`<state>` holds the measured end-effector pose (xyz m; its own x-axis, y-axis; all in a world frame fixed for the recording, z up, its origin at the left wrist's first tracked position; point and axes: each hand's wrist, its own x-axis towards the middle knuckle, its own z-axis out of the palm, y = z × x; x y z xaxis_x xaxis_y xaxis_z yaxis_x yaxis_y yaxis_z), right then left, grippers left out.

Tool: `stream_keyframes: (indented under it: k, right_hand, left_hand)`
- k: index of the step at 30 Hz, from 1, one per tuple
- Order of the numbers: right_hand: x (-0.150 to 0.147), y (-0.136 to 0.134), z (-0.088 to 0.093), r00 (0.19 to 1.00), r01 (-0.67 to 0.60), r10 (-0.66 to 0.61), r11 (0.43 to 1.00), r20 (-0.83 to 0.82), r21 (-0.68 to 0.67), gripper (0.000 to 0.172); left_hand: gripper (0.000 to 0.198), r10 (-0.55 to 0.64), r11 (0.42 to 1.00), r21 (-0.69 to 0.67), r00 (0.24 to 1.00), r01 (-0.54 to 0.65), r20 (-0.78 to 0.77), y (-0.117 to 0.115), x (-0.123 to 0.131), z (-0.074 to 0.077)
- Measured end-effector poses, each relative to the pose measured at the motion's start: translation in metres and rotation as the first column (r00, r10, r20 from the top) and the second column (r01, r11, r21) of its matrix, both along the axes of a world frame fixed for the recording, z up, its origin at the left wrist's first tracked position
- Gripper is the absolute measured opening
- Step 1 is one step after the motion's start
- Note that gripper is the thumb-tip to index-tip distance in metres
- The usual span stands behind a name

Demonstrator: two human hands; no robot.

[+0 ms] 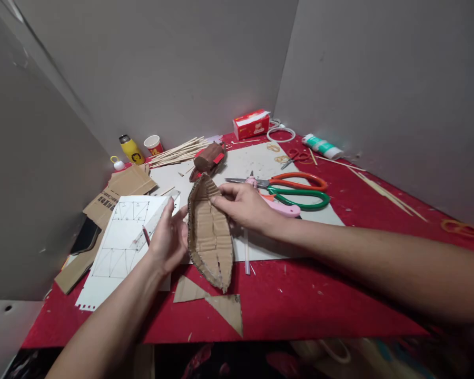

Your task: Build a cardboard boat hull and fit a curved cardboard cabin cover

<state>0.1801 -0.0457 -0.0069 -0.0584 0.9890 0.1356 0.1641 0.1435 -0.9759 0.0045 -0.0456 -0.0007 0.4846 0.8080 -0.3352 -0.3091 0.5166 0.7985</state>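
A cardboard boat (209, 231), pointed at both ends with raised walls, is tilted up above the table so that its corrugated inside faces me. My right hand (240, 205) grips its upper right wall, thumb on the inside and fingers around the outside. Against the left wall rests my left hand (169, 237), its thumb raised and its other fingers partly hidden behind the boat, supporting it. Just behind stands a brown model boat (208, 159) with red patches. Large scissors with one orange and one green handle (300, 199) lie right of my right hand, beside a pink glue gun (282, 208).
A sheet with drawn trusses (122, 231) lies left, near cardboard scraps (132, 181). Wooden sticks (177, 151), a paper cup (153, 144), a yellow bottle (131, 150) and a red tissue box (252, 124) line the back. Cardboard triangles (227, 310) lie in front.
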Motion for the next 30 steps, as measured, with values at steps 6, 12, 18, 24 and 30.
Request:
stream_keyframes:
  k: [6,12,18,24,30]
  right_hand:
    - [-0.003,-0.009,0.006,0.989,-0.034,0.021,0.996,-0.147,-0.084,0.005]
    - [-0.002,-0.010,0.004,0.993,-0.078,0.078,0.997,-0.093,0.011,0.007]
    - [0.004,0.000,0.003,0.999,0.051,-0.051,0.991,-0.006,0.127,0.022]
    - [0.006,0.001,0.000,0.985,0.173,-0.173,0.967,-0.014,0.189,0.018]
    - [0.002,-0.020,-0.001,0.992,0.036,-0.080,0.920,0.097,0.390,0.019]
  left_hand:
    - [0.064,-0.013,0.994,-0.112,0.999,0.017,0.029,-0.009,0.011,-0.005]
    - [0.062,0.016,0.982,-0.188,0.999,-0.022,-0.035,-0.011,0.013,-0.003]
    - [0.057,0.034,0.978,-0.205,0.997,-0.049,-0.075,-0.007,0.008,0.007]
    - [0.058,0.117,0.978,-0.172,0.993,-0.115,-0.002,0.004,-0.003,0.010]
    - [0.052,0.188,0.969,-0.182,0.978,-0.169,0.090,0.007,-0.009,0.013]
